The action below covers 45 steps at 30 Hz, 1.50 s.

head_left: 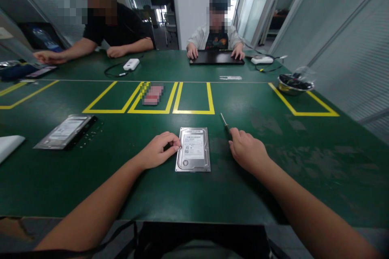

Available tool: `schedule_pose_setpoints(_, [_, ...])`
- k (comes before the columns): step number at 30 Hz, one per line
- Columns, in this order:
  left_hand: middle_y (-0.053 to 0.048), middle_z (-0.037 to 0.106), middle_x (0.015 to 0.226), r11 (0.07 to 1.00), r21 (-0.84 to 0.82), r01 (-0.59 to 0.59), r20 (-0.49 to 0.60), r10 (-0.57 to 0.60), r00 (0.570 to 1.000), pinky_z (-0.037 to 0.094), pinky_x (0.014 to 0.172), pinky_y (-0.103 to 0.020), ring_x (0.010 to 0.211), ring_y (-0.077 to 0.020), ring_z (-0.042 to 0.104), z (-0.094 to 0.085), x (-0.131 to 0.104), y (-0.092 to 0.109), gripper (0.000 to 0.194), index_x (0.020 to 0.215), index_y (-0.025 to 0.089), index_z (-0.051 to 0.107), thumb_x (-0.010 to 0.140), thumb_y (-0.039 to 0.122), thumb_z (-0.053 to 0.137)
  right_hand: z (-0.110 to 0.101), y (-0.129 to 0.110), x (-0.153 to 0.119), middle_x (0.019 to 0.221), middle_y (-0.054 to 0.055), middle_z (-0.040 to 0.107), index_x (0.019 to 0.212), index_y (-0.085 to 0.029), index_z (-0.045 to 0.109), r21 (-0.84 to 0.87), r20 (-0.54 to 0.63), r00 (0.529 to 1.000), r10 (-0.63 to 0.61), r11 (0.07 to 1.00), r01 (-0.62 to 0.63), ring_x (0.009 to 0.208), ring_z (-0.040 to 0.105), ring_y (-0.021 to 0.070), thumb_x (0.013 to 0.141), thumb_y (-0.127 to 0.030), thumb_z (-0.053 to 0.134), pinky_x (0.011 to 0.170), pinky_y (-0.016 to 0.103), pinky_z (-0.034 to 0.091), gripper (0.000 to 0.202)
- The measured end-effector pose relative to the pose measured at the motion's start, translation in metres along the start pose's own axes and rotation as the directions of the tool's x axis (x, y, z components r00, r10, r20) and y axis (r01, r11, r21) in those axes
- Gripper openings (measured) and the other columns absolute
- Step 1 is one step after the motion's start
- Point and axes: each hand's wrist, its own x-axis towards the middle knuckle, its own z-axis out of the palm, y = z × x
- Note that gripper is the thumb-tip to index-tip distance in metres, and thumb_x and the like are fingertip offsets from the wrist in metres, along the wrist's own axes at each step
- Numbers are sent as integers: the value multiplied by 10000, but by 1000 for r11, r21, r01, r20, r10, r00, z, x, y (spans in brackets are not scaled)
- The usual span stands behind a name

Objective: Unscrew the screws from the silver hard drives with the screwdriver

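The hard drive (pixel 193 149) lies flat on the green table (pixel 194 198), its label side up, between the two hands. The left hand (pixel 159 149) is at the left edge of the hard drive; its fingers are bent, and the tips of thumb and forefinger come near to each other and touch this edge. I cannot tell if they pinch it. The right hand (pixel 247 149) is to the right of the hard drive, apart from it, and its fingers are closed around the handle of a screwdriver (pixel 224 120), whose metal shaft points away from the body.

Well to the left of the hard drive there is a second drive (pixel 67 131), with small loose pieces (pixel 91 134) just beside it. Beyond the hard drive, yellow tape outlines (pixel 193 112) mark the table, and a blurred pink item (pixel 153 94) lies within one of them. Far to the right of the hard drive, a metal bowl (pixel 296 85) holds dark things.

Farther away, behind the tape, a white box (pixel 131 64) with a cable is to the left. Straight beyond the hard drive and slightly right, a seated person puts both hands on a black flat panel (pixel 217 57). Another person in black sits to the left.
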Motion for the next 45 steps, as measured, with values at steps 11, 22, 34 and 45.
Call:
schedule_pose_setpoints(11, [-28, 633, 825, 991, -132, 16, 9, -15, 1000, 459, 715, -277, 759, -140, 561, 1, 2, -4, 106, 883, 154, 622, 868, 237, 558, -4, 3, 6, 903, 100, 625, 1197, -236, 578, 61, -108, 994, -12, 998, 19, 749, 621, 227, 977, -286, 404, 559, 290, 382, 285])
schedule_pose_setpoints(22, [-16, 603, 772, 956, -283, 75, 85, -53, 995, 431, 668, -257, 708, -123, 517, 1, 9, -11, 125, 847, 146, 620, 832, 267, 593, -10, 17, 17, 759, 29, 580, 1091, -181, 683, 526, -407, 900, 156, 846, 91, 688, 541, 174, 905, -309, 560, 693, 307, 447, 258])
schedule_pose_setpoints(34, [33, 574, 716, 860, -442, 254, 313, -118, 942, 403, 618, -229, 655, -94, 512, -12, 20, -12, 179, 840, 129, 623, 748, 256, 710, 0, 8, 7, 903, 72, 633, 1178, -170, 621, 447, -554, 831, 48, 859, 248, 794, 577, 194, 948, -269, 501, 791, 346, 488, 278])
schedule_pose_setpoints(45, [28, 598, 695, 757, -495, 427, 463, -186, 867, 350, 610, -230, 639, -96, 513, -19, 29, -17, 244, 828, 125, 642, 680, 250, 792, 7, 12, 11, 802, 22, 624, 1132, -193, 620, 430, -723, 683, 103, 841, 328, 675, 565, 164, 919, -304, 576, 675, 313, 490, 244])
